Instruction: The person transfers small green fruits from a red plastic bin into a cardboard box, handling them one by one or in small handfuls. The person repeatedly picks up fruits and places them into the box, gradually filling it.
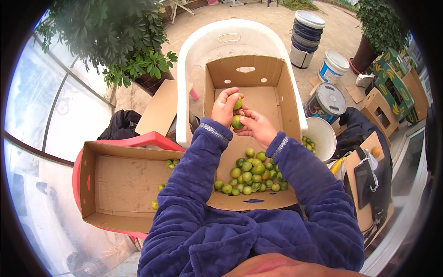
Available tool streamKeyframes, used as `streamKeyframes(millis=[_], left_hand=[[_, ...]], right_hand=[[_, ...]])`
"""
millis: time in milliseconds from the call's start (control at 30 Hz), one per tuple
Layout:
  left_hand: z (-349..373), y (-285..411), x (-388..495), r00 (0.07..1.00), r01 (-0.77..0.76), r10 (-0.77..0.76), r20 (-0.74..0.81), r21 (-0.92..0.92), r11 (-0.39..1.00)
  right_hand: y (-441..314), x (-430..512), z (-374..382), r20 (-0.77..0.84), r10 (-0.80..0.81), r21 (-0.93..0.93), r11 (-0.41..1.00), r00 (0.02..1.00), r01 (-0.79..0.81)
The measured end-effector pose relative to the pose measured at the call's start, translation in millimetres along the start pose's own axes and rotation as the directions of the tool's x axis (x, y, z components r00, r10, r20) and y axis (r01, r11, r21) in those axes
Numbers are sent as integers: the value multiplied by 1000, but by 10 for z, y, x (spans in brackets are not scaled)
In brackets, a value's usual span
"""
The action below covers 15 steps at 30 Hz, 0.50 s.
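Note:
My left hand [225, 105] holds a green tomato [236, 103] between thumb and fingers. Just below it, my right hand [256, 125] grips another green tomato [237, 122]; the fingers of both hands nearly meet. Both hands are above a cardboard box [247, 62] that rests on a white plastic chair [188, 45]. A heap of green and yellowish tomatoes [256, 169] lies at the near end of this box. To the left, a second cardboard box [121, 183] sits on a red plastic chair [155, 137]; a few green tomatoes [155, 204] show there, partly hidden by my left sleeve.
A white bucket [322, 138] holding small green tomatoes stands right of the chair, beside a dark lidded bucket [327, 100]. Stacked buckets [306, 38] are farther back. Potted plants [148, 65] stand at left and upper right. Green banana boxes [394, 90] lie at right.

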<state>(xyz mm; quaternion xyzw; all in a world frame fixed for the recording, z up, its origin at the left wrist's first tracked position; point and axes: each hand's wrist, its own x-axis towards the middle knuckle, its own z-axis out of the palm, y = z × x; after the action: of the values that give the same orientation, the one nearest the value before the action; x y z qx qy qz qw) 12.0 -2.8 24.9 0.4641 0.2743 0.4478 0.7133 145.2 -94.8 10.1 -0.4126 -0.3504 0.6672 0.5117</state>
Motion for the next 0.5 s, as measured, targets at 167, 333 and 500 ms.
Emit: streamKeyframes(millis=[167,333,500], left_hand=[[-46,30,5,998,-27,22,-50,-98,995],[-100,56,34,988,-44,21,-151,-155,987],[-83,82,22,985,-45,15,-170,-178,983]], right_hand=[[-51,-50,26,-32,-15,5,1000,999,15],[-1,-38,-10,-19,-61,22,998,998,62],[83,3,-65,-18,-130,-115,985,991,127]])
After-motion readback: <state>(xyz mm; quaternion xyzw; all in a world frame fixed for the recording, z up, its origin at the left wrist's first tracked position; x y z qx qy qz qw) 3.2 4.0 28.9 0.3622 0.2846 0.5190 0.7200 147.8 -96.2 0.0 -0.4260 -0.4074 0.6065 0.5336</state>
